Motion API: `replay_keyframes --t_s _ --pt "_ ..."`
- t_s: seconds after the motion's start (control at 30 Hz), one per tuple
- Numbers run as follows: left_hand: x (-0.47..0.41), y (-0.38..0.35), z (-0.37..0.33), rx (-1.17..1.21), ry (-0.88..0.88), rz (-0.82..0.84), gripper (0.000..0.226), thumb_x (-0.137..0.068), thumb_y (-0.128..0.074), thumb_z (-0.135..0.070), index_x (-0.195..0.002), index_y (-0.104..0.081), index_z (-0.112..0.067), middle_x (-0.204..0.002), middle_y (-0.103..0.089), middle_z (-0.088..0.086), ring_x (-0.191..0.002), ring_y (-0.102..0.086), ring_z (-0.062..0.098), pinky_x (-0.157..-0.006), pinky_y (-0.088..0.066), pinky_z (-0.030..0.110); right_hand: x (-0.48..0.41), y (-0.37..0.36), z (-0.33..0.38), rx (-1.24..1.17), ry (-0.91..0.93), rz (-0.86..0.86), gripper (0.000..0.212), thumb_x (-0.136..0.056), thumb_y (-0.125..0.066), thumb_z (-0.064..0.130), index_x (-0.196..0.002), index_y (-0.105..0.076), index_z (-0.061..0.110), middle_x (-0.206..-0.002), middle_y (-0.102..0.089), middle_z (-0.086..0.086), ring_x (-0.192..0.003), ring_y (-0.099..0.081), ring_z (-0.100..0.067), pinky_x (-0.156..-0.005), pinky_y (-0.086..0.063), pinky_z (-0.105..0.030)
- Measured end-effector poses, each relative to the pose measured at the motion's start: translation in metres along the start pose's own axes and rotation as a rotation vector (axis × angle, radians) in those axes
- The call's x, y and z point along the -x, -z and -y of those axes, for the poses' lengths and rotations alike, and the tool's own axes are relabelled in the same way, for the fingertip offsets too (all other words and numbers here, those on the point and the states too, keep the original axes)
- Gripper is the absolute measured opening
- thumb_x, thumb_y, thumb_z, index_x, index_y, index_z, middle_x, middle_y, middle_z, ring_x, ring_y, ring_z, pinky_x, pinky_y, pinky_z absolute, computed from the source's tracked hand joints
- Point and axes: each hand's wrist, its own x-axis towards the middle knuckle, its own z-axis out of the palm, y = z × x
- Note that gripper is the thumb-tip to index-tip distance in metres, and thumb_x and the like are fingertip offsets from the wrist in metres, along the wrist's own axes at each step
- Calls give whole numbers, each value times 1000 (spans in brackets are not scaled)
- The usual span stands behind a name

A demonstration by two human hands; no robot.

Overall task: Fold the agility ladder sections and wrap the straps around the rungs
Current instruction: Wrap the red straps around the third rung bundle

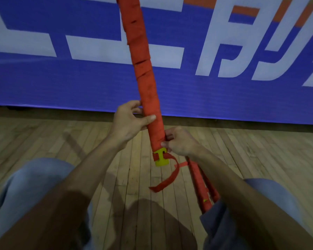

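Forearms low in frame, jeans (25, 186) either side. My left hand (132, 121) grasps the wrapped rung bundle (146, 78), held upright above the wooden floor (116, 177). Right hand (179, 141) pinches the wrap's lower edge above the yellow rung end (161, 157). Wrapping looks nearly done; the strap tail (170, 179) hangs loose, to be tucked. Second bundle (197, 177) by my right knee. Blue banner (61, 83) behind.
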Motion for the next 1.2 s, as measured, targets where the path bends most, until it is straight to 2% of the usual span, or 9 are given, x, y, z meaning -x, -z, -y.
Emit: replay_keyframes --t_s 0.17,0.3,0.4,0.53,0.63,0.83,0.97,1.07,1.2 --pt "-2 -2 10 -184 -35 -30 35 -65 -87 -8 -93 -67 -14 -88 -72 2 -81 -70 17 -76 -60 41 3 -5 1 -13 -39 89 7 -87 -69 3 -93 -71 2 -65 -67 0 -54 -63 -4 -62 -55 -23" --pt "0 -7 8 -352 -110 -92 34 -71 -85 -16 -98 -64 -14 -87 -65 -8 -71 -58 -2 -66 -46 7 1 -10 3 -113 -64 46 11 -84 -72 1 -94 -70 -3 -66 -69 -5 -57 -68 -9 -72 -61 -30" --pt "-1 -9 9 -381 -128 -153 33 -73 -82 -14 -100 -63 -13 -74 -57 -14 -64 -52 -6 -58 -39 -1 2 -16 6 -77 -46 -36 10 -86 -70 7 -94 -73 0 -82 -75 -13 -72 -73 -19 -76 -61 -34" --pt "-5 -15 11 -432 -137 -236 33 -76 -80 -16 -102 -61 -13 -67 -51 -14 -61 -50 -1 -65 -44 17 6 -22 9 -59 -11 -18 22 -88 -67 30 -95 -74 10 -87 -75 -2 -80 -71 -12 -78 -58 -28" --pt "-4 -26 13 -431 -162 -228 36 -76 -80 -17 -105 -59 -13 -70 -53 -12 -65 -53 2 -70 -45 22 7 -30 7 12 -9 -83 33 -79 -76 43 -88 -70 12 -80 -72 2 -71 -68 -6 -66 -54 -22" --pt "-7 -41 15 -407 -187 -149 43 -71 -84 -29 -104 -57 -21 -88 -61 -3 -78 -61 12 -69 -48 25 2 -28 -4 87 -27 -204 10 -87 -69 13 -80 -61 14 -79 -66 -1 -66 -60 -6 -47 -38 -8" --pt "-16 -46 17 -253 -104 -69 46 -75 -81 -28 -113 -55 -26 -107 -61 -2 -85 -67 18 -80 -56 43 -3 -13 -16 -73 -55 -245 19 -81 -64 -3 -97 -70 5 -93 -74 -11 -85 -71 -24 -73 -57 -31" --pt "-21 -48 18 -148 16 7 59 -81 -77 -26 -133 -51 -18 -109 -61 -4 -98 -65 18 -86 -55 37 -3 -4 -24 -168 -73 -195 32 -80 -67 -4 -109 -70 8 -99 -74 -8 -93 -71 -23 -90 -56 -43" --pt "-21 -55 23 -111 88 58 39 -83 -75 -20 -118 -60 -16 -96 -63 -5 -91 -63 10 -79 -51 26 4 2 -38 -238 -151 -93 34 -80 -70 -4 -112 -68 6 -102 -74 -8 -96 -71 -21 -94 -55 -42"
